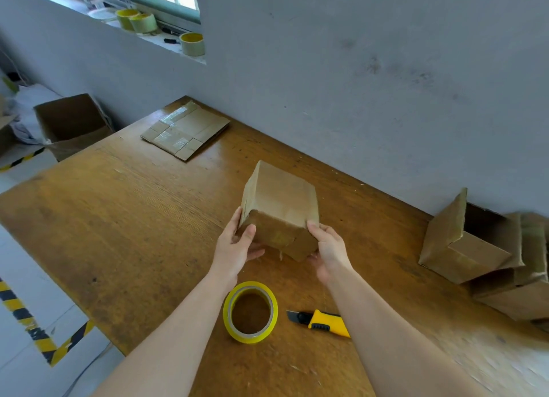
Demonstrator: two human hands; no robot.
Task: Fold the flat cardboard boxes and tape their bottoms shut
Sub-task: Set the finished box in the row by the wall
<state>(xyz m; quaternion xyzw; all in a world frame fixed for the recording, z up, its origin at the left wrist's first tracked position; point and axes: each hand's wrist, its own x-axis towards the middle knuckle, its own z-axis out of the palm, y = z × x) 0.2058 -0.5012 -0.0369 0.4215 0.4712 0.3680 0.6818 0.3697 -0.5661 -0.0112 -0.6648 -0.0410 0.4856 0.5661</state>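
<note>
A small brown cardboard box (280, 200), folded into shape, is tilted above the middle of the wooden table (118, 218). My left hand (237, 245) grips its near left corner, thumb on the near face and fingers underneath. My right hand (328, 248) holds the near right corner, thumb on top. A roll of yellow tape (251, 312) lies flat on the table just in front of my hands. A yellow utility knife (323, 322) lies to the right of the roll. A stack of flat cardboard boxes (185, 129) rests at the far end of the table by the wall.
Several folded boxes (487, 254) are piled at the table's right side against the grey wall. An open carton (71, 126) stands off the table's far left corner. Three tape rolls (142, 22) sit on the window sill. Yellow-black floor tape (35, 331) marks the floor at left.
</note>
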